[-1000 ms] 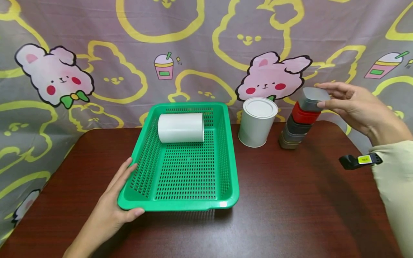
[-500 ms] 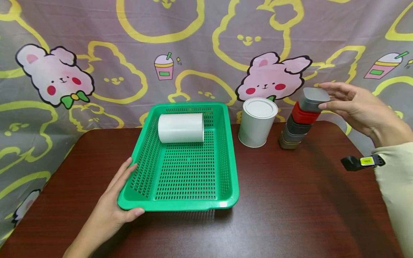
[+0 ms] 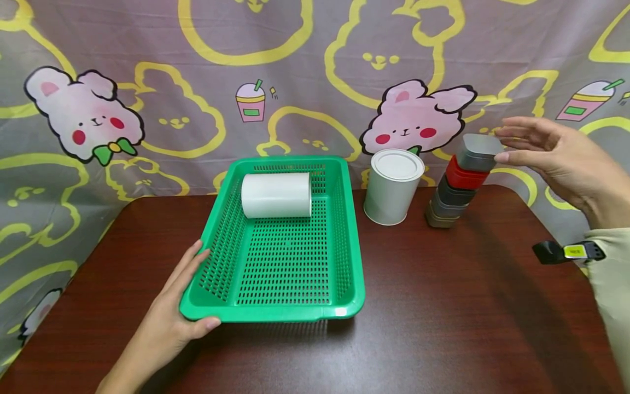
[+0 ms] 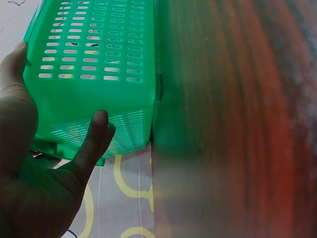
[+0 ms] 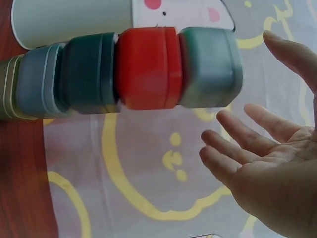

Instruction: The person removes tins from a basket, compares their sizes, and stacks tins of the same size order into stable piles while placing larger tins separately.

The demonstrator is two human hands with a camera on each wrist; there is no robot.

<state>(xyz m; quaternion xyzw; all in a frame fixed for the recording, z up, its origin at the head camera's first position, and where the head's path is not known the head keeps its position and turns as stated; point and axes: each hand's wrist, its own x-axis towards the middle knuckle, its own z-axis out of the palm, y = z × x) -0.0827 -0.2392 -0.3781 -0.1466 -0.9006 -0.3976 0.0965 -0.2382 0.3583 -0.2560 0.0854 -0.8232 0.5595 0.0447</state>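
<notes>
My left hand [image 3: 169, 314] holds the near left corner of a green plastic basket [image 3: 275, 314], thumb at the front rim and fingers along the left side. Inside the basket a white can [image 3: 275, 196] lies on its side. At the right stands a leaning stack of small rounded square boxes: a grey box [image 3: 476, 152] on top, a red box [image 3: 465, 172] below it, then a black box [image 3: 455, 192] and greyish and brownish ones. My right hand [image 3: 566, 158] is beside the top box with fingers spread; the right wrist view shows a gap between them.
A white lidded can [image 3: 394, 187] stands upright between the basket and the stack. A patterned curtain [image 3: 305, 82] hangs behind the dark wooden table [image 3: 443, 312].
My right hand has let go of the grey top box and drawn back to the right. The stack stays standing. The left hand and the basket have not moved.
</notes>
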